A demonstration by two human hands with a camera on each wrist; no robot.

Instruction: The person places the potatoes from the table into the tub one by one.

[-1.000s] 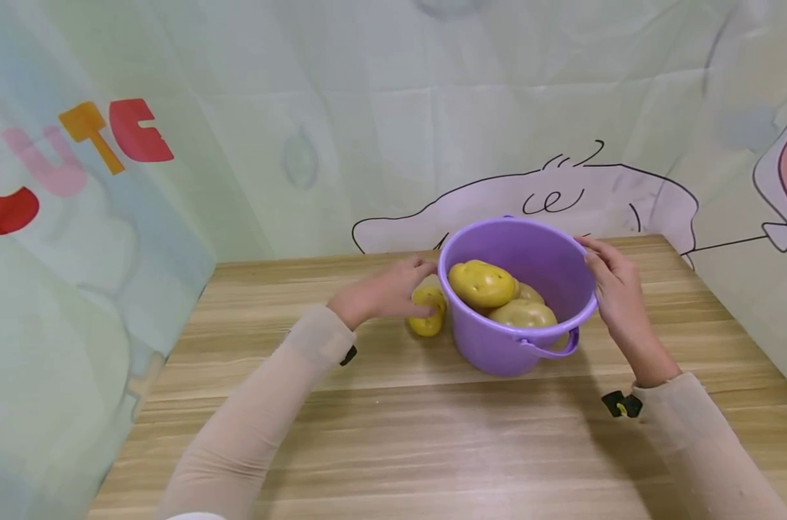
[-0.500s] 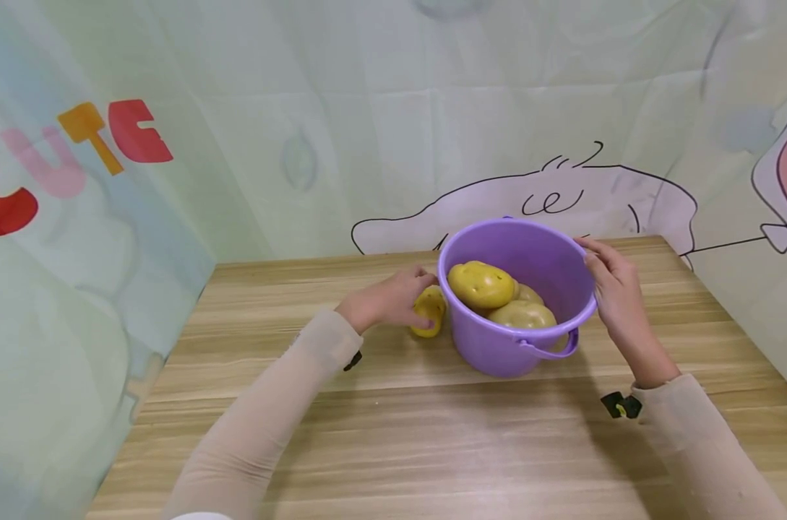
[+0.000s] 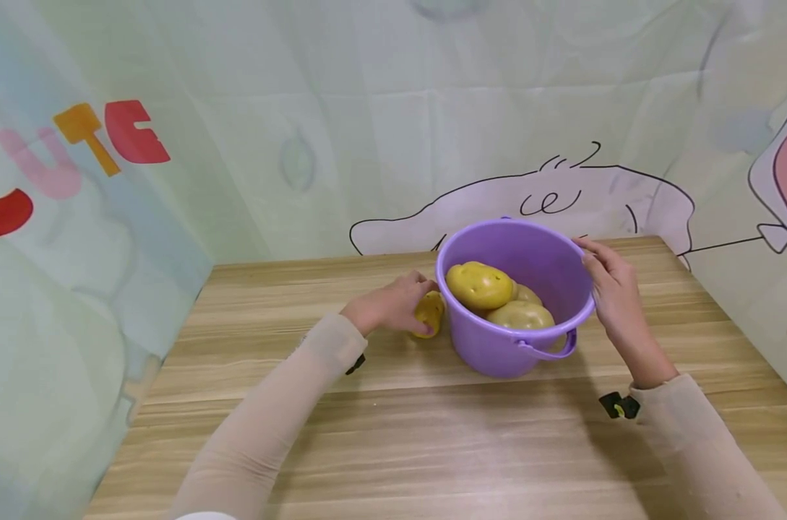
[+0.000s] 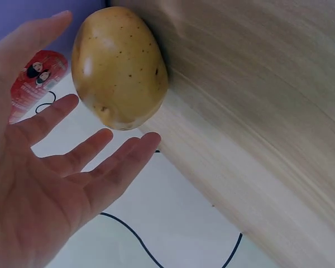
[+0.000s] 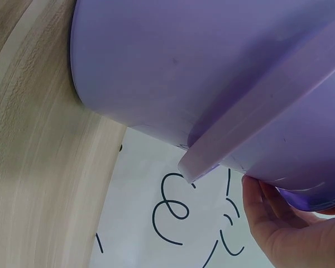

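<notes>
A purple bucket (image 3: 491,354) stands at the back right of the wooden table, its handle folded down in front. Inside lie several potatoes, a bright yellow potato (image 3: 478,285) on top and a paler potato (image 3: 522,315) beside it. Another yellow potato (image 4: 120,70) rests on the table against the bucket's left side. My left hand (image 3: 393,302) reaches around that potato; its fingers are spread and loosely bent, with a gap to the potato in the left wrist view. On the other side, my right hand (image 3: 616,285) grips the bucket rim between thumb and fingers.
A red printed item (image 4: 40,78) shows behind the left hand in the left wrist view; its kind is unclear. The wooden table (image 3: 400,448) ends at a printed cloth backdrop (image 3: 367,144) behind and at both sides.
My left hand has shifted slightly right and down, closer around the potato beside the bucket. The right hand and the bucket stay in place.
</notes>
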